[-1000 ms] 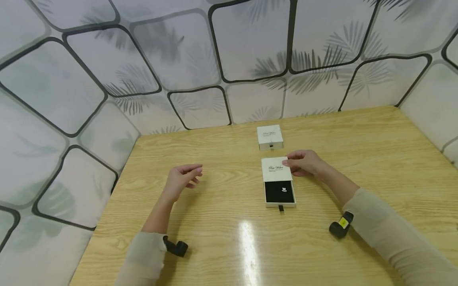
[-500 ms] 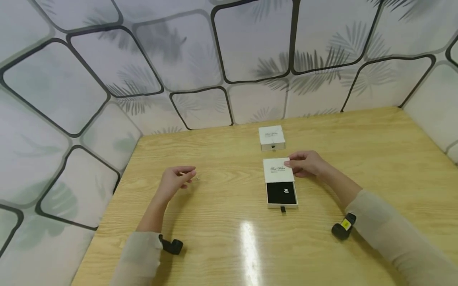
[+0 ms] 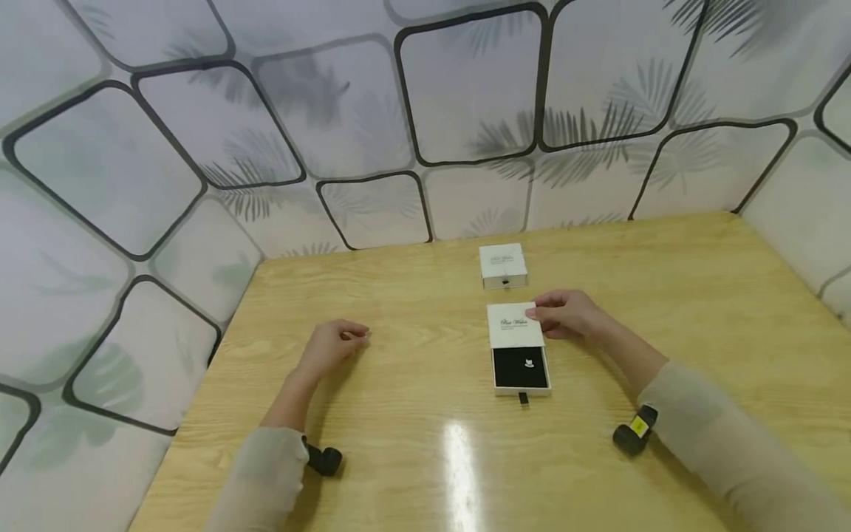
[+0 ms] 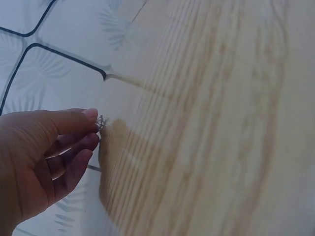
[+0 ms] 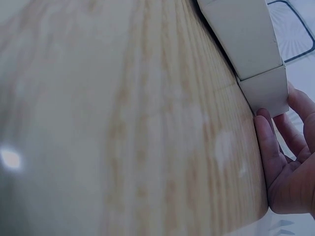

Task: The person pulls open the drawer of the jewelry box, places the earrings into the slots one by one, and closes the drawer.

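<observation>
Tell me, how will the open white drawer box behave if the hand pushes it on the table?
The open drawer box looks like light card, so it probably slides easily on the glossy table. Its tray may slip inward instead. The right hand grips its sleeve.

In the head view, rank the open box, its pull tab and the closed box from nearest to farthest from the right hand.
From the right hand:
1. Open box, touched at its right edge.
2. Closed box, behind, toward the wall.
3. Pull tab, at the open box's near end, toward the person.
</observation>
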The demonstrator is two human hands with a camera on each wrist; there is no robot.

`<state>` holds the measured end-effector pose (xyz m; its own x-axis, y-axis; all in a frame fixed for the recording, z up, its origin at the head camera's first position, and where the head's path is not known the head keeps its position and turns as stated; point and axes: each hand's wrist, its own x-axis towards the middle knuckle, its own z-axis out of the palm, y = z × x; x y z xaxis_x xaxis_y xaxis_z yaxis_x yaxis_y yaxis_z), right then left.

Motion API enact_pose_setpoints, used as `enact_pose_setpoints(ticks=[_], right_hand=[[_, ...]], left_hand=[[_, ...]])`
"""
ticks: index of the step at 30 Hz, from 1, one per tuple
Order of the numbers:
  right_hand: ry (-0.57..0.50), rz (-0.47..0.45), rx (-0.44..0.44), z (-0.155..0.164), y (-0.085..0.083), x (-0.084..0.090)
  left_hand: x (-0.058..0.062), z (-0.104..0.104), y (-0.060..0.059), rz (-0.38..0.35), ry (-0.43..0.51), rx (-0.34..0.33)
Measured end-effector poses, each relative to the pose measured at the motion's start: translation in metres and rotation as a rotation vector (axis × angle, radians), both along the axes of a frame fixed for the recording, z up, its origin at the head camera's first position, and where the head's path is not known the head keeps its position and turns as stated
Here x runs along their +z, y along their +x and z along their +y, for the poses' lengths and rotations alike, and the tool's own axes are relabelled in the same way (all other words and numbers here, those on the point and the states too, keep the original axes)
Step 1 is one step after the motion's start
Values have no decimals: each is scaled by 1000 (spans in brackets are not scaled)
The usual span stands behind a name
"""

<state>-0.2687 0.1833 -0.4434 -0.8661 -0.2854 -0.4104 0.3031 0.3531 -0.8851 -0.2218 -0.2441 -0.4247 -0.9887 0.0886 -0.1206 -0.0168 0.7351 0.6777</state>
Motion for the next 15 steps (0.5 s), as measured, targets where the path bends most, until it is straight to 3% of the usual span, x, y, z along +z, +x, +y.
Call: enact_pose_setpoints(ticks=[5, 15], right_hand=[[4, 8, -6, -3, 1, 0], [2, 28, -10, -4, 5, -5]], left_hand=[[-2, 1, -2, 28, -72, 3], [-8, 1, 2, 21, -80, -43]])
